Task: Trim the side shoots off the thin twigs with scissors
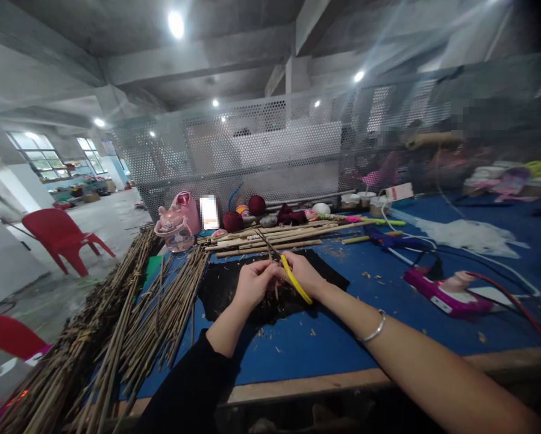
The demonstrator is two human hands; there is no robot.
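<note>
"Yellow-handled scissors are in your right hand, with your fingers wrapped around the grip. The blades point forward and a little to your left."

"And your left hand?"

"Its thumb and fingers are drawn in narrow, right up against your right fingers. What sits between them is hidden, so I can't tell whether you're pinching something."

"Where are you working, then?"

"Both hands and the scissors are above the black cloth, which lies on the blue table. Small scraps are scattered on the blue around it. You have a silver bracelet on your right wrist and a black sleeve on your left arm."

"What about your left side?"

"Thin brown sticks lie fanned out just beside the cloth, with a darker, thicker heap of twigs further left. A red chair stands on the floor beyond."

"And ahead of you?"

"Pale rods lie crosswise behind the cloth. Past them you've got two dark red yarn balls, and to their left a phone with its screen lit, next to a pink jug."

"Over on your right?"

"A purple power strip rests on the table, well apart from your hands, and a crumpled white plastic bag lies behind it."
</note>
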